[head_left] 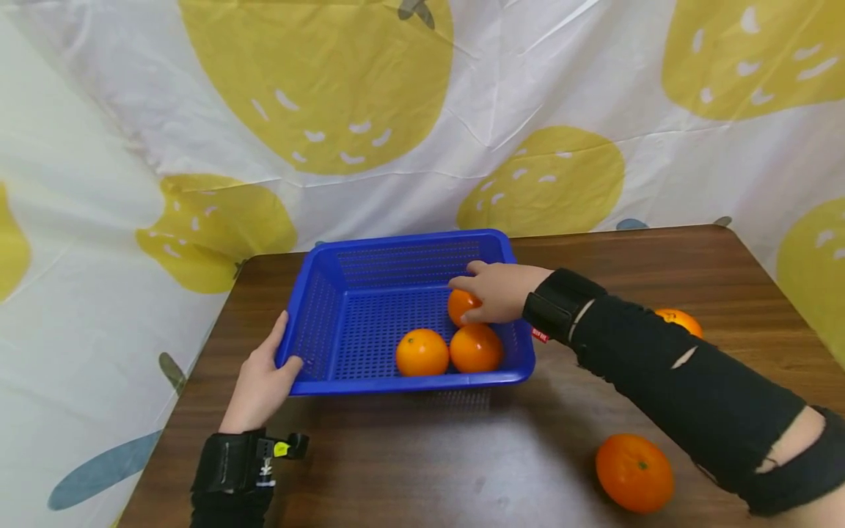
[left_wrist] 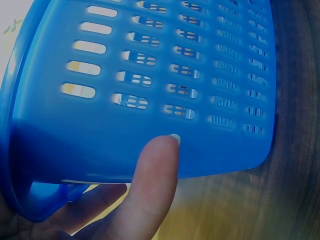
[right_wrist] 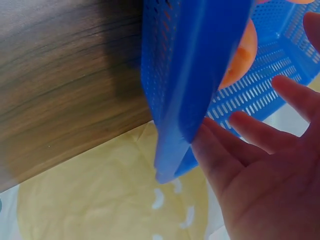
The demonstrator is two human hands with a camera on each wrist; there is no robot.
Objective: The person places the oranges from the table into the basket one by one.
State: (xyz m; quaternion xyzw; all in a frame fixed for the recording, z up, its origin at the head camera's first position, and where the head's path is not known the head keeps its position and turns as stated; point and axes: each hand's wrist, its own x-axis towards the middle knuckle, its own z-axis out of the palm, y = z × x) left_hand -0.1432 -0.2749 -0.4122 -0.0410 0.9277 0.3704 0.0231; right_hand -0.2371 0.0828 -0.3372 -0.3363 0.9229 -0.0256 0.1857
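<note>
A blue plastic basket [head_left: 396,383] with slotted walls holds three oranges: one at the front [head_left: 422,353], one by the front right corner [head_left: 477,349], and a partly covered one [head_left: 463,305] behind them. My left hand [head_left: 262,379] grips the basket's left rim. In the left wrist view, the thumb [left_wrist: 156,172] lies against the basket's slotted wall [left_wrist: 100,145]. My right hand [head_left: 505,291] is over the right side of the basket, above the rear orange. In the right wrist view, its fingers [right_wrist: 262,132] are spread and loosely bent beside the rim, with nothing gripped.
An orange [head_left: 635,473] lies on the brown wooden table [head_left: 422,469] at the front right. Another orange [head_left: 680,321] sits farther back, partly behind the right sleeve [head_left: 680,381]. A fruit-patterned cloth [head_left: 396,198] hangs behind the table and along its left side.
</note>
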